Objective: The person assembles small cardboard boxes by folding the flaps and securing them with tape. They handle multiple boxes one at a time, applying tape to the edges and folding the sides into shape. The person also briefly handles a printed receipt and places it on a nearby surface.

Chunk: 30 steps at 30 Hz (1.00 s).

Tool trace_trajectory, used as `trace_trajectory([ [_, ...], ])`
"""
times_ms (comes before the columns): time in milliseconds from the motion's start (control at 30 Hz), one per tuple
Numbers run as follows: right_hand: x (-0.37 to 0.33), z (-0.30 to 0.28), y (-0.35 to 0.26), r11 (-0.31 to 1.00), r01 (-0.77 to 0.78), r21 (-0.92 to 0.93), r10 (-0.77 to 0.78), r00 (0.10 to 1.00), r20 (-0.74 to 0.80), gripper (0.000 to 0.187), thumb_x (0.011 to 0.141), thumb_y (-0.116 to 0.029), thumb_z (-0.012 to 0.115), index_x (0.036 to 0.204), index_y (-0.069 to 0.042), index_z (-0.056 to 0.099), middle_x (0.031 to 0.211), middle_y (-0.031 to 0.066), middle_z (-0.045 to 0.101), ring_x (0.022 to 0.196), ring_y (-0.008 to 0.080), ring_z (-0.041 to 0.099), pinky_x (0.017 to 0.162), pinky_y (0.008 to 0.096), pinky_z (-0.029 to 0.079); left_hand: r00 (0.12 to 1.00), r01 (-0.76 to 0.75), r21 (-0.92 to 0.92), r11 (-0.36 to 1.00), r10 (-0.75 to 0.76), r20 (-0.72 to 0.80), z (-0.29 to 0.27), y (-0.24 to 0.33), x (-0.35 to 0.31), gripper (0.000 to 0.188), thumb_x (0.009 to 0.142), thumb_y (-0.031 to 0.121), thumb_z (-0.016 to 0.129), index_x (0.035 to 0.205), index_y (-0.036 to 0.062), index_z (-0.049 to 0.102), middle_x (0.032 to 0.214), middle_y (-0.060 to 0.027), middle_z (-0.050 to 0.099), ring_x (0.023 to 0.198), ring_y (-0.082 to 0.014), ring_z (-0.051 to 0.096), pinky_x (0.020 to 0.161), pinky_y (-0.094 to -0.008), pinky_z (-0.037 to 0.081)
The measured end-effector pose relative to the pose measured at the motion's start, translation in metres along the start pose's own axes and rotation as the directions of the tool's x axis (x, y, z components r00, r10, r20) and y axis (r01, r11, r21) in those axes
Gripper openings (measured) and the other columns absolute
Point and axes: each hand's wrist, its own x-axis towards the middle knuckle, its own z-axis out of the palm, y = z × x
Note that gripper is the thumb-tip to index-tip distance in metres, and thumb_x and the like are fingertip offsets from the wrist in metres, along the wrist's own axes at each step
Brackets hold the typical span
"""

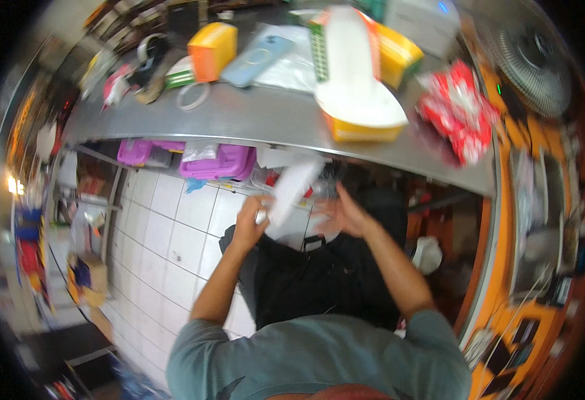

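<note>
Above my lap, my left hand point(251, 223) is closed on the lower end of a flat white piece point(296, 190). Motion blurs the piece, so I cannot tell if it is paper or card. It slants up and to the right, just below the front edge of the metal table point(192, 119). To its right, my right hand point(346, 215) has its fingers apart and holds nothing I can see. An open yellow box with white inner flaps point(362, 107) stands on the table above my hands.
A red-and-white plastic bag point(458, 110), a light blue phone point(258, 61), an orange box point(213, 52) and a roll of tape point(193, 97) lie on the table. Purple-lidded bins point(219, 162) sit beneath it. A fan point(531, 63) stands at the far right.
</note>
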Motion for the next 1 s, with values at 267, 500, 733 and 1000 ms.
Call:
trace_trajectory([
  [267,-0.007,0.025,0.006,0.926,-0.112,-0.361,0.109,0.994,-0.031,0.054,0.097,-0.049,0.059,0.134,-0.01,0.054,0.104,0.0086,0.068,0.085,0.0226,0.071,0.062,0.0399,0.063,0.879,-0.028,-0.092,0.995,0.069,0.472,-0.016,0.001,-0.076,0.026,0.074,0.006,0.076,0.095,0.0056,0.06,0.095,-0.009,0.063,0.101,-0.0329,0.06,0.09,-0.0416,0.049],
  [500,0.002,0.01,0.023,0.914,0.129,-0.384,-0.192,0.973,-0.131,0.033,0.099,-0.024,0.06,0.127,-0.006,0.058,0.098,0.0065,0.067,0.076,0.0184,0.068,0.051,0.0351,0.06,0.77,0.267,0.497,0.826,-0.493,0.405,0.032,0.012,-0.088,0.058,0.081,0.024,0.077,0.132,0.0111,0.052,0.13,-0.0159,0.052,0.111,-0.0385,0.059,0.093,-0.0486,0.051],
  [733,0.002,0.004,0.023,0.897,0.279,-0.343,-0.36,0.911,-0.202,0.026,0.099,-0.028,0.061,0.115,-0.008,0.064,0.095,0.0029,0.065,0.076,0.0134,0.066,0.052,0.0325,0.06,0.968,0.119,0.341,0.932,-0.186,0.171,0.056,0.1,-0.031,0.061,0.078,0.033,0.079,0.129,0.0112,0.053,0.113,-0.0151,0.056,0.097,-0.0366,0.061,0.08,-0.0475,0.052],
  [1000,-0.004,0.015,0.027,0.745,0.301,-0.595,-0.338,0.94,0.052,0.021,0.102,-0.028,0.058,0.103,-0.008,0.064,0.089,-0.0012,0.06,0.077,0.0088,0.059,0.062,0.0278,0.057,0.985,0.16,0.138,0.977,-0.167,0.038,0.088,0.072,-0.028,0.044,0.076,0.028,0.082,0.106,0.0063,0.059,0.098,-0.0142,0.057,0.091,-0.0345,0.062,0.075,-0.0448,0.052],
])
